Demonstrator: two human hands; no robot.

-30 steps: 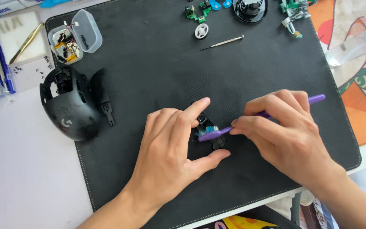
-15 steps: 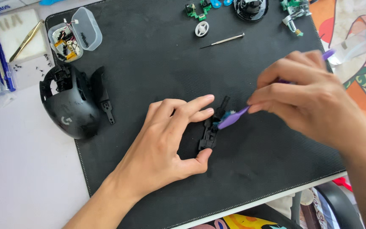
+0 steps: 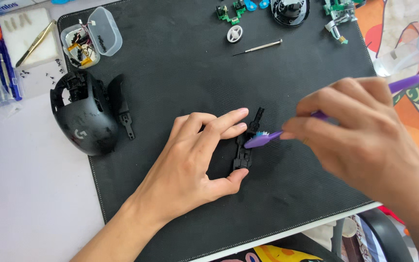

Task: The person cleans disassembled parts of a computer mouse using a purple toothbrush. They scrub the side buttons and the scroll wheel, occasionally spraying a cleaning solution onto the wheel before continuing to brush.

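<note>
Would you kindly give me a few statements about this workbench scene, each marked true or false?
1. The right hand holds a purple toothbrush. True.
2. The left hand steadies a small black plastic part on the black mat. True.
3. The black mouse shell lies to the right of the hands. False: it lies to their left, at the mat's edge.
4. The small screwdriver is in the left hand. False: it lies loose near the top of the mat.
5. The clear box of small parts is open. True.
</note>
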